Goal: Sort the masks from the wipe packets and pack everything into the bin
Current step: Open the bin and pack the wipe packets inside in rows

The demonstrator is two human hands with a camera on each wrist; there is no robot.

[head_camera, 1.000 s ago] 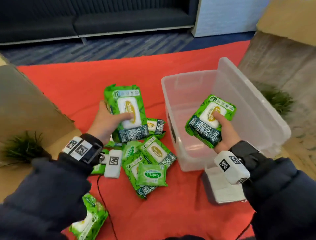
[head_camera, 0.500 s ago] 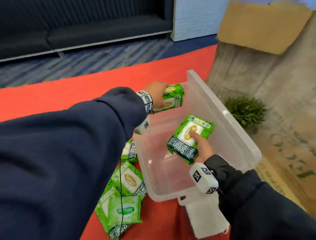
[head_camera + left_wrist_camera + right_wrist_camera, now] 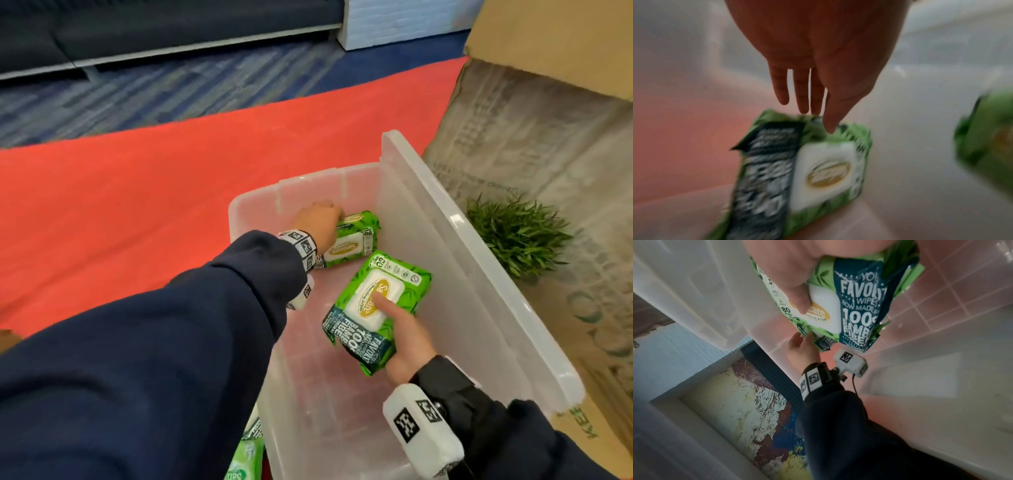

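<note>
Inside the bin (image 3: 486, 274), the left hand (image 3: 320, 222), fingers straight and loose, touches the far packet (image 3: 349, 241) at its fingertips, seemingly releasing it; the right hand (image 3: 406, 337) grips another packet (image 3: 375, 308), thumb on top, ready to set alongside.

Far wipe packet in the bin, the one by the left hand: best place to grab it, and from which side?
Grip the far wipe packet across its short width, thumb on one long edge and fingers on the other, coming from above. It lies flat with its white lid up near the bin's far corner, so the walls block a side approach. The left hand has straight fingers at its crimped end.
</note>
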